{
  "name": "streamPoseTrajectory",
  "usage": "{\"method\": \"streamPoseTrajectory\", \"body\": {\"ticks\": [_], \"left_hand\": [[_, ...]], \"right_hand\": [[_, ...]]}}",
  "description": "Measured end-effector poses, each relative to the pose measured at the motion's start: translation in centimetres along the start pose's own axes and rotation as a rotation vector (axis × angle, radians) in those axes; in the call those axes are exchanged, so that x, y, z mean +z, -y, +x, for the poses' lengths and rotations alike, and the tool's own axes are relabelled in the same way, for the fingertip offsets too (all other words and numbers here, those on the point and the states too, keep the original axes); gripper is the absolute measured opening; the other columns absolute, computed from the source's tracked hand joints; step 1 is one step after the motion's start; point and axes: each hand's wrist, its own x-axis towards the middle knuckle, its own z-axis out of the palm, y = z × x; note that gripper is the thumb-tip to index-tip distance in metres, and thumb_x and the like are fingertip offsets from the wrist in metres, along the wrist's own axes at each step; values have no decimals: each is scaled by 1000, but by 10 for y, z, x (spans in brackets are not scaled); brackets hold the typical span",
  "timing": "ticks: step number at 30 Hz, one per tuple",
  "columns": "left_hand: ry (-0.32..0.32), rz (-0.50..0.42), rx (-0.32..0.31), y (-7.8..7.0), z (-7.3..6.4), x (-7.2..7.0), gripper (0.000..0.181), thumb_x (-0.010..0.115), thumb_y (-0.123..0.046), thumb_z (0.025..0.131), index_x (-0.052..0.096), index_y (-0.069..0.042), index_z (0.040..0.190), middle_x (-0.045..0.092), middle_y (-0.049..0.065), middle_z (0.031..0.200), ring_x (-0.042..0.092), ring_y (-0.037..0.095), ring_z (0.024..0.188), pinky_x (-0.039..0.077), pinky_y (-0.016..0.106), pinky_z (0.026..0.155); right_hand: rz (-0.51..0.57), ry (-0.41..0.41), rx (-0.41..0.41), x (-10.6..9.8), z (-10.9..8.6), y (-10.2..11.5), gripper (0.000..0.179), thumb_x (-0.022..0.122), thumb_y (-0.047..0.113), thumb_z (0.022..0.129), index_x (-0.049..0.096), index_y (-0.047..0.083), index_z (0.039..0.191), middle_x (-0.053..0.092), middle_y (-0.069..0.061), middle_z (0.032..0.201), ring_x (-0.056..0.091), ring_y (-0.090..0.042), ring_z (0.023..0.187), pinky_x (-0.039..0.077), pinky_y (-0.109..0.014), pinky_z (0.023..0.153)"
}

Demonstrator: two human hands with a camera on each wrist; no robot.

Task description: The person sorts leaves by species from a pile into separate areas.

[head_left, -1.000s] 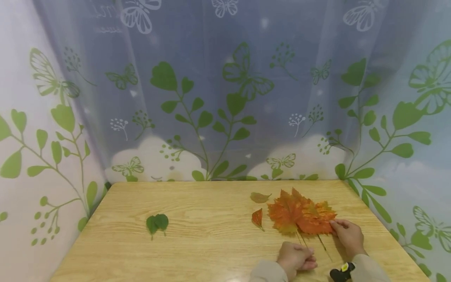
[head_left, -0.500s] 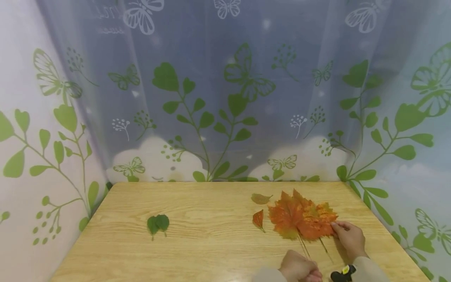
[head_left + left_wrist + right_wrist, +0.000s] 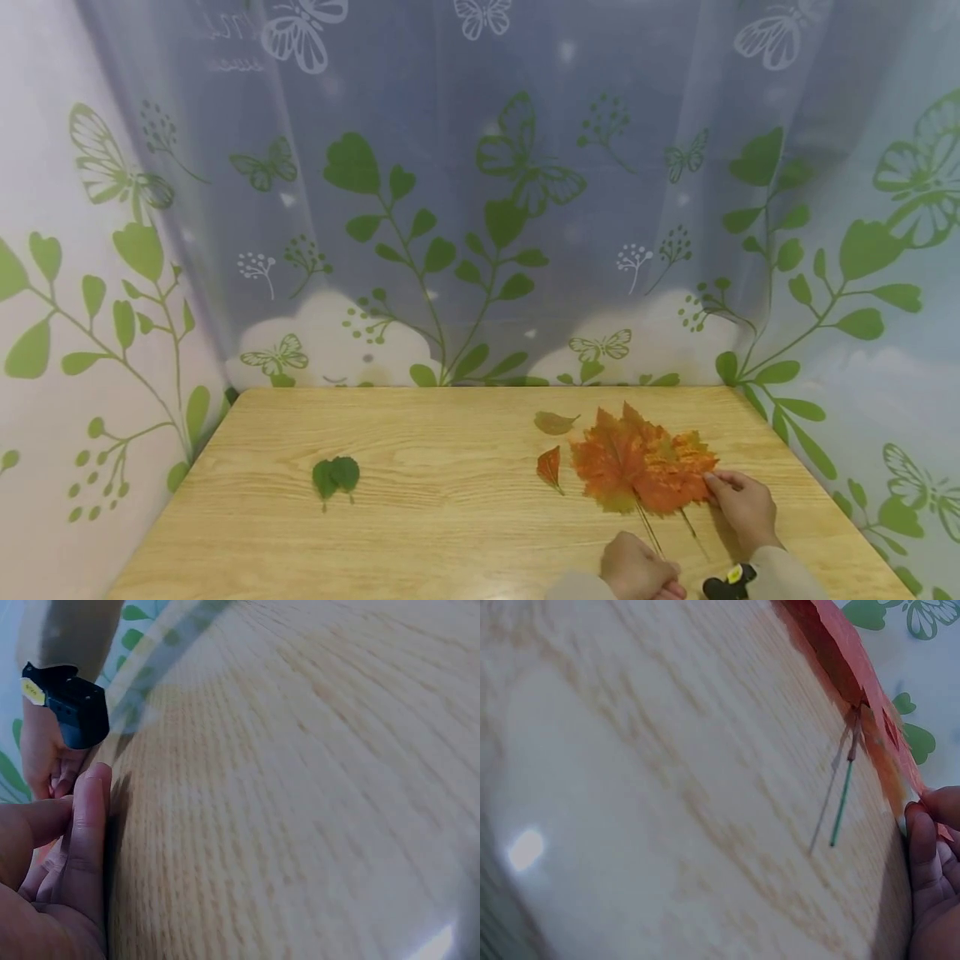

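Several orange-red maple leaves lie overlapping on the right side of the table, thin stems pointing toward the person. The left hand is below them in the head view, its thumb and forefinger pinched together at the end of a leaf stem. The left wrist view shows that thumb against the forefinger; the stem is hardly visible there. At the right edge of the pile, the right hand pinches the rim of an orange leaf. Another stem with a green tip stands out free from the table.
A small red leaf and a brownish-green leaf lie left of the maple leaves. Two green leaves sit far left on the wooden table. A black wrist camera is on the right wrist. Patterned curtain surrounds the table.
The left hand has moved slightly down toward the person, and the front maple leaf has shifted a little the same way. The right hand keeps its grip on the leaf edge.
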Motion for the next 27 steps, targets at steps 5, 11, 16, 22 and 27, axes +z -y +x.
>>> {"method": "streamPoseTrajectory", "body": {"ticks": [5, 11, 16, 22, 27], "left_hand": [[-10, 34, -5, 1, 2, 0, 26, 80, -11, 76, 68, -7, 53, 64, 4, 49, 65, 13, 47, 53, 24, 47], [-23, 74, -21, 4, 6, 0, 28, 83, -14, 73, 68, -10, 49, 62, 3, 47, 62, 12, 44, 53, 26, 47], [-19, 95, -6, 7, 8, 1, 29, 83, -16, 72, 67, -11, 48, 61, 2, 46, 58, 10, 42, 51, 26, 48], [-11, 82, 6, 6, 7, -1, 28, 83, -16, 72, 68, -10, 50, 62, 3, 47, 60, 11, 44, 51, 26, 48], [10, 58, -1, 4, 5, -4, 25, 83, -16, 74, 70, -9, 53, 64, 4, 50, 64, 14, 48, 54, 27, 51]], "right_hand": [[11, 2, 5, 1, 1, -1, 47, 65, 27, 91, 59, -12, 117, 67, 9, 74, 58, 5, 61, 45, -11, 58], [37, 3, -1, 3, 1, -2, 45, 64, 24, 92, 59, -13, 117, 67, 8, 75, 59, 5, 60, 49, -13, 58], [39, -11, -15, 3, -1, -2, 43, 65, 23, 91, 60, -14, 114, 66, 9, 73, 59, 5, 59, 49, -14, 57], [37, -21, -20, 3, -3, 0, 41, 64, 21, 91, 60, -13, 112, 64, 9, 72, 58, 4, 59, 50, -15, 57], [33, -19, -20, 3, -4, 1, 43, 65, 25, 91, 61, -13, 111, 63, 9, 71, 58, 3, 59, 49, -15, 56]]}}
